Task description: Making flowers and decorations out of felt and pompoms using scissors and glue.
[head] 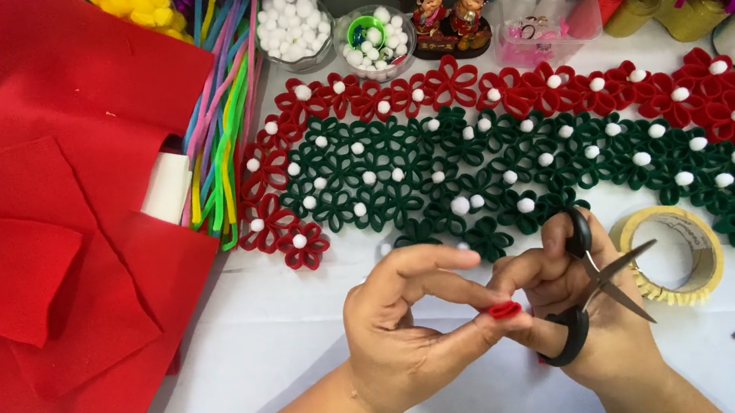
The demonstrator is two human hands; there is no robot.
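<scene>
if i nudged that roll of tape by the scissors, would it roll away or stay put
The tape roll lies flat on the white table, so it would likely slide, not roll. Its hollow ring looks light and probably stiff. The right hand holding scissors sits close beside it.

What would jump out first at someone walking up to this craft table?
Probably the wide band of red and green felt flowers dotted with white pompoms, arching across the middle of the table. Just below it, the left hand pinches a small red felt piece, while the right hand holds black scissors. A heap of red felt sheets fills the left side.
</scene>
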